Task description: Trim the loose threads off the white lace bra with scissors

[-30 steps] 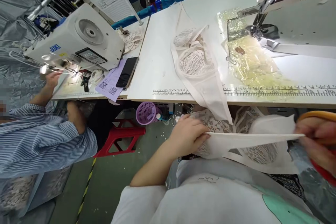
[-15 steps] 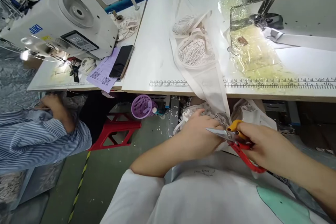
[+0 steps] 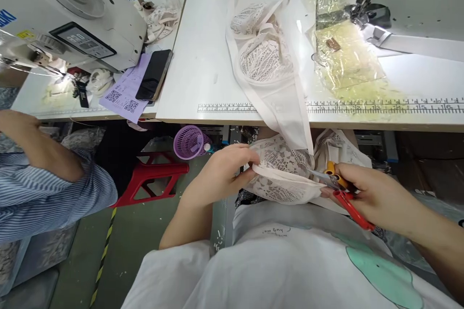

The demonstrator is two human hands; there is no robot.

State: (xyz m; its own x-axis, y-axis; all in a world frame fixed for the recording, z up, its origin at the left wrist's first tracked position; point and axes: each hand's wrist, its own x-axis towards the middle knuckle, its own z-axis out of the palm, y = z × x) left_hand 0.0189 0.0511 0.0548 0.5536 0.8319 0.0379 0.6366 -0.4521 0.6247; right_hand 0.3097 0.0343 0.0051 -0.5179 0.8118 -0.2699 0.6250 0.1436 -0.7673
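Observation:
My left hand (image 3: 223, 174) pinches the left edge of a white lace garment (image 3: 281, 176) held over my lap, below the table edge. My right hand (image 3: 369, 195) grips red and yellow scissors (image 3: 342, 193), their blades touching the garment's right end. A white strap (image 3: 290, 116) runs from the held piece up over the table edge to more lace pieces (image 3: 263, 55) lying on the white table (image 3: 203, 67).
A sewing machine (image 3: 377, 14) stands at the right on a yellowed plastic sheet (image 3: 348, 67). Another machine (image 3: 68, 19), a black phone (image 3: 154, 75) and a purple paper (image 3: 125, 91) lie at the left, where a person in a striped sleeve (image 3: 47, 193) sits. A purple basket (image 3: 190, 142) and red stool (image 3: 152, 181) are below.
The garment has shifted from stretched flat between my hands to bunched at my lap. My right hand brought the scissors in to its right end. The view tilted down.

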